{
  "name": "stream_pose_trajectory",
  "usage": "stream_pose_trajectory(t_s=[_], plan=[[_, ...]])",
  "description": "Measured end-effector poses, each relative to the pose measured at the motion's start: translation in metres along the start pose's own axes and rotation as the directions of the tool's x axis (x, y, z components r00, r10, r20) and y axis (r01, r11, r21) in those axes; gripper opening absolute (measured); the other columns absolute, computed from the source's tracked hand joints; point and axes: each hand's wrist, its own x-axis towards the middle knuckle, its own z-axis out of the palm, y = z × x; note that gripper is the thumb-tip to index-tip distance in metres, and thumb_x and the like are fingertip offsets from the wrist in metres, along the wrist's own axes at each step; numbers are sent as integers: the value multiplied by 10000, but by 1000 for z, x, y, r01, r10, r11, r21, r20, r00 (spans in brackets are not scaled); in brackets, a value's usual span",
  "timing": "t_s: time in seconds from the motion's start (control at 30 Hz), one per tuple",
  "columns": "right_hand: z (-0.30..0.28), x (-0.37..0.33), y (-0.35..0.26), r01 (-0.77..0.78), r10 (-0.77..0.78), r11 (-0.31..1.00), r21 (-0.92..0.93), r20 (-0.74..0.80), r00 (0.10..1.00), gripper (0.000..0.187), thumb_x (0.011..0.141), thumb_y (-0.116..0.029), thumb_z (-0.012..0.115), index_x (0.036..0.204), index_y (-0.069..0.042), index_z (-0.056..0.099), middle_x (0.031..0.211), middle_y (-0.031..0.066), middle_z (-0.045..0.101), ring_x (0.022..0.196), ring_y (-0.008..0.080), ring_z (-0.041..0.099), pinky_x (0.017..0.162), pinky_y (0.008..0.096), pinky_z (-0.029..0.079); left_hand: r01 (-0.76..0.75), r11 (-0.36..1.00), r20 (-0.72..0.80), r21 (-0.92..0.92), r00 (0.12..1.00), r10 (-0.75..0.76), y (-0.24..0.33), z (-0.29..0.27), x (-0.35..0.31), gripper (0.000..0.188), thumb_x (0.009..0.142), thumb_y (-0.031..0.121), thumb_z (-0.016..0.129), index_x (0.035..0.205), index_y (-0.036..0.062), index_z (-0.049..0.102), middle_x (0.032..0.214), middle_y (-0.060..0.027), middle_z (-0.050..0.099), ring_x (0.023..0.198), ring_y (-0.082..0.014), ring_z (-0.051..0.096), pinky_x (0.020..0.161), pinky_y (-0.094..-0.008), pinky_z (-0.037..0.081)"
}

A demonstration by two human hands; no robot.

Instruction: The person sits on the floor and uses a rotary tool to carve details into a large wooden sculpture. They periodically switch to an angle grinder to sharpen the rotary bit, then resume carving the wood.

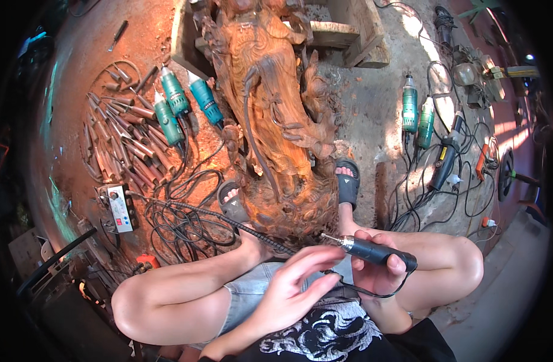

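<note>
My right hand [378,279] holds a black rotary carving handpiece [379,253] between thumb and fingers. Its thin metal bit points left, toward the base of a carved wooden figure [270,133]. A cord hangs from the handpiece's rear end and loops below my hand. Beside the tool, my left hand [297,282] is open, its fingers stretched toward the bit end and slightly blurred. Whether those fingertips touch the tool I cannot tell. The reddish-brown figure lies between my feet, with flowing carved folds and a rough, knotted near end.
Many chisels [128,136] lie heaped at the left, by green power grinders [175,90] and tangled black cords [186,217]. A white control box [121,208] sits nearer. Wooden supports [367,36] stand at the far end. More green grinders [410,105] and cords lie right.
</note>
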Motion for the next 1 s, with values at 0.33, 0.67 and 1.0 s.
stream_pose_trajectory(t_s=[0.33,0.67,1.0], plan=[[-17,-1,8,114,-120,970,214,14,993,581,1007,-327,612,1461,19,503,1556,216,443,969,175,569,847,244,545,-559,635,-657,534,198,727,158,-257,-220,297,1023,127,622,1314,69,607,1189,-146,703,1053,-211,664,1015,-354,510],[-11,13,7,179,-188,980,90,114,975,605,1030,-282,576,1517,42,419,1526,207,451,1056,228,579,955,283,534,802,264,-809,535,396,435,-145,-499,-114,295,900,384,730,1115,185,765,1704,-219,203,1531,-434,255,1140,-606,357],[42,-8,13,230,-227,970,73,-55,972,557,929,-321,674,1381,-7,586,1405,293,582,1000,293,701,831,315,622,896,32,-841,442,402,362,-145,-517,-124,340,946,474,643,1085,213,811,1753,-120,69,1350,-412,487,1074,-559,444]])
